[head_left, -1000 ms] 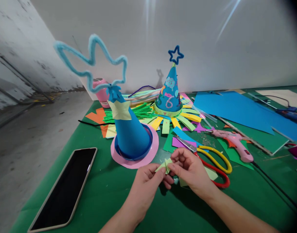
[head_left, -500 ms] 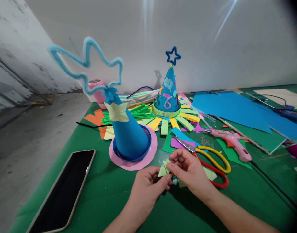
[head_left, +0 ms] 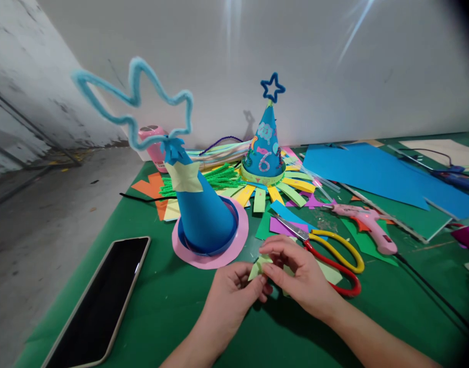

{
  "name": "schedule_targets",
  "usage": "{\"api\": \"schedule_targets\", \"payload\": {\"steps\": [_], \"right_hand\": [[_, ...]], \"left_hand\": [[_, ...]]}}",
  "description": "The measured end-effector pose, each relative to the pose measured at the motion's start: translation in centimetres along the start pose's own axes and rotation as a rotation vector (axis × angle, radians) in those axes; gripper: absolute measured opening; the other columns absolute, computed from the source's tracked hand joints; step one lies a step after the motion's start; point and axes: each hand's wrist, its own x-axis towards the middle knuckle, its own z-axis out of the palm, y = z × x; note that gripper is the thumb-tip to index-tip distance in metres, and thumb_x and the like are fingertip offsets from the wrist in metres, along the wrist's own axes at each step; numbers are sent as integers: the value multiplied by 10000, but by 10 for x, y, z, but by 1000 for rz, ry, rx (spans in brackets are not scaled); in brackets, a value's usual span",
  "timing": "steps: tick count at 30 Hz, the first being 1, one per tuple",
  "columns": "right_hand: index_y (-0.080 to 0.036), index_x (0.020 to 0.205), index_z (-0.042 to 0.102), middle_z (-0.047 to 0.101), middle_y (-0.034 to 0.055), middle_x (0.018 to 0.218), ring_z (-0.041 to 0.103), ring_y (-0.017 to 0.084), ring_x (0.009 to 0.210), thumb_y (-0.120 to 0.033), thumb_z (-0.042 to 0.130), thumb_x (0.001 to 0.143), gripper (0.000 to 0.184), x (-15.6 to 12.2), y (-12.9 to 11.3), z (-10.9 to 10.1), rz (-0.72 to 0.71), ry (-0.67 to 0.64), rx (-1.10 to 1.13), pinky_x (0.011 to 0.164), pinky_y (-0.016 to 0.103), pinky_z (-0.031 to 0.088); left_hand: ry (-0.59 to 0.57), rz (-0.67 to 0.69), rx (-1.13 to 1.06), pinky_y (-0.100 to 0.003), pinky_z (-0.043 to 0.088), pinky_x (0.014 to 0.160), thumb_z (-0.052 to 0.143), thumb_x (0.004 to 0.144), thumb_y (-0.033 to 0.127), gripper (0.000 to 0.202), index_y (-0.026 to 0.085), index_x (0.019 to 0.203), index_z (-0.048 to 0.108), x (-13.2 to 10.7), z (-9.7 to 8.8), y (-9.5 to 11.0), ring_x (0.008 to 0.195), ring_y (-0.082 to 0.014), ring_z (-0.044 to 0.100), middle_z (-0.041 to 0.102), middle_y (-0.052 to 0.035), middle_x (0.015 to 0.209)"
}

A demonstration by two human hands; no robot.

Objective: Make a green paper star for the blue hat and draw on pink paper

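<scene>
Between my hands is a small piece of pale green paper (head_left: 258, 267) with a folded edge. My left hand (head_left: 234, 289) is closed, pinching its lower left side between thumb and fingers. The fingers of my right hand (head_left: 295, 273) close on its right side, partly hiding it. Just beyond my hands stands a blue paper cone hat (head_left: 205, 214) with a pink brim, a pale green paper star (head_left: 184, 177) and a light blue pipe-cleaner star (head_left: 136, 97) on top. Scissors (head_left: 334, 260) with yellow and red handles lie right of my right hand, partly over pale green paper.
A phone (head_left: 99, 301) lies at the left. Behind stands a decorated blue cone hat (head_left: 265, 148) with a yellow and green strip brim. A pink glue gun (head_left: 366, 222) with a cord, blue paper sheets (head_left: 364, 168) and green pipe cleaners (head_left: 219, 177) lie on the green table.
My right fingers have shifted slightly left over the pale green paper, covering more of its folded flap. The other things have not moved.
</scene>
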Motion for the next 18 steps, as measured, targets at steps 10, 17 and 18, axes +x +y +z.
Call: {"api": "schedule_targets", "payload": {"steps": [10,17,18], "right_hand": [[-175,711,597,558,47,937,546,144,788,-243,635,716,78,5,3,0,181,27,303,635,255,442],[-169,742,592,574,-16,688,517,77,600,-240,640,717,89,6,2,0,215,-9,410,577,208,427],[-166,740,590,567,-22,661,514,75,590,-239,639,717,91,6,2,0,219,-8,403,570,203,424]], "left_hand": [[-44,39,128,-246,397,564,518,777,329,285,104,643,630,-1,2,-2,551,-132,535,621,-53,593],[-98,7,11,-277,406,609,475,811,343,305,100,719,635,-1,-1,-6,600,-150,550,653,-85,680],[-99,6,14,-281,405,614,473,812,345,308,100,718,635,-1,-1,-6,603,-151,549,652,-86,680]]}}
